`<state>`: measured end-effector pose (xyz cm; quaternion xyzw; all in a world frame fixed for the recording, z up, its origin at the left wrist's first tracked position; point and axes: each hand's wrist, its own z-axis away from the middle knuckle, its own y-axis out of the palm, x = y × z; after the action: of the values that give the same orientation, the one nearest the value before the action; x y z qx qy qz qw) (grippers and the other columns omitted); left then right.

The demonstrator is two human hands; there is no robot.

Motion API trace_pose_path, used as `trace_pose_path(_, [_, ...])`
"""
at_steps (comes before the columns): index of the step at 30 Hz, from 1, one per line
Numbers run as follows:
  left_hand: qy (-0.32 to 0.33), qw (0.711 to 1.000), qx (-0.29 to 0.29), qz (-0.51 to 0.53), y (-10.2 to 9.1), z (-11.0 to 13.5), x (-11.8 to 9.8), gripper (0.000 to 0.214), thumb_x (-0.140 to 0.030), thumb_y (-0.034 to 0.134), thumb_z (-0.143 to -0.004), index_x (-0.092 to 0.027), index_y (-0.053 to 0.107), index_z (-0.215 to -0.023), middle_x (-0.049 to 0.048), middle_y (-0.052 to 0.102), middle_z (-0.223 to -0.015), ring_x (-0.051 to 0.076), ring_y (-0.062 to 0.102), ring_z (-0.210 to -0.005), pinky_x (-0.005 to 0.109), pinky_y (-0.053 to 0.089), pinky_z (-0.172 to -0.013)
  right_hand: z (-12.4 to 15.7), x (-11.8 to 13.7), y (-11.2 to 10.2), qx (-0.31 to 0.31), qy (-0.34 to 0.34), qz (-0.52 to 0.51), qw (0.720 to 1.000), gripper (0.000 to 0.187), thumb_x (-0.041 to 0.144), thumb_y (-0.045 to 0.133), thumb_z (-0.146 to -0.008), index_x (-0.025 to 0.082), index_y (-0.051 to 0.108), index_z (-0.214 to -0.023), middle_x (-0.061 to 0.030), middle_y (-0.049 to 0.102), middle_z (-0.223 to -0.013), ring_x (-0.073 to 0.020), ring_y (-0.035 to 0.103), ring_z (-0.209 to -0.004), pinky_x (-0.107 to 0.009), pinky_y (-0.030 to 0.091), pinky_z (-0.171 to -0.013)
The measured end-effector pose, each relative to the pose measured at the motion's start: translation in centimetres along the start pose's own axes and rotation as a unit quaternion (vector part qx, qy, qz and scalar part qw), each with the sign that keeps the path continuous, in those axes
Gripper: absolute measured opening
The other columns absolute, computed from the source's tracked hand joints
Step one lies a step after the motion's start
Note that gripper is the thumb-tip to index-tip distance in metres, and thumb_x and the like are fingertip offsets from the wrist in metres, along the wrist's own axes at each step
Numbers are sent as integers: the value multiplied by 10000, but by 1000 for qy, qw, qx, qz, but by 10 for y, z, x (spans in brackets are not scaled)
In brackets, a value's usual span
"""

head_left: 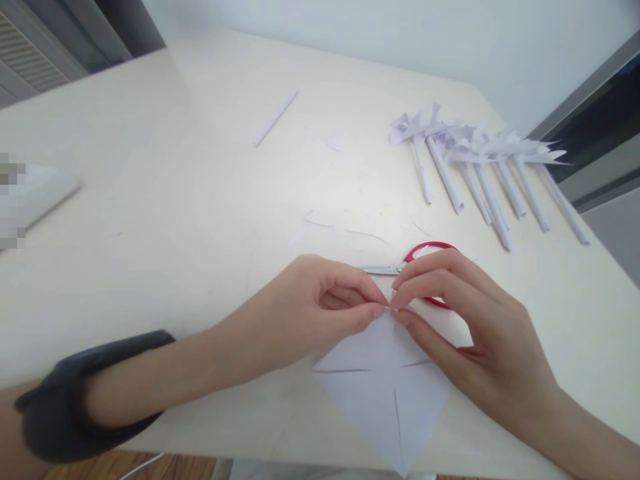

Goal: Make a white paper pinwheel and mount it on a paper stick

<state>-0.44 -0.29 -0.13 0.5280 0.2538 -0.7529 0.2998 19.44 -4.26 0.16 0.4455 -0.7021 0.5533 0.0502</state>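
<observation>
A square of white paper [367,393] lies turned cornerwise near the table's front edge, with slits running inward from its corners. At its far corner my left hand [320,300] pinches the paper between thumb and forefinger. My right hand [465,320] pinches the same corner just beside it, thumb and fingers together. Part of the sheet's right side is covered by the right hand. Behind the fingertips lie scissors with red handles [417,251], their blades pointing left and partly hidden by my hands.
Several paper pinwheels [480,143] on rolled-paper sticks lie in a row at the right. A single rolled paper stick [276,119] rests farther back. Thin paper scraps [367,235] are scattered beyond the scissors. A white object [43,193], partly blurred out, sits at the left edge.
</observation>
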Motion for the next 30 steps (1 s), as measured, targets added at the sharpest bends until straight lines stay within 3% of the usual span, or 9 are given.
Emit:
trace_pose_path(6, [3,1000,-5,11,0,2,-8,144,-192,567,-861,-182,700,-805,-18,730,-788,118,670,-767,157,506,-660,1,1,-2,-27,-67,41,996,164,12,587,-843,151,650,-903,-37,608,-921,-104,586,-869,-232,474,-787])
trace_pose_path(18, [77,997,-15,-22,0,1,-3,147,-202,575,-868,-186,711,-815,-49,719,-775,75,647,-737,116,494,-661,-1,1,-5,-66,-143,84,984,240,-50,602,-797,146,690,-905,-57,649,-796,-162,623,-740,-329,492,-624])
trace_pose_path(27, [61,998,-26,1,0,1,-3,126,-195,581,-863,-180,699,-823,-33,728,-791,92,667,-763,150,515,-695,6,-4,-5,-73,-198,79,974,278,-44,673,-732,51,678,-993,-116,693,-903,-257,629,-891,-407,501,-676])
trace_pose_path(30, [62,998,-27,2,0,0,-1,121,-225,583,-865,-191,696,-841,-30,732,-817,102,671,-784,163,519,-709,5,-3,-6,-64,-175,80,979,236,-49,633,-769,63,689,-969,-103,689,-892,-225,631,-875,-376,503,-678])
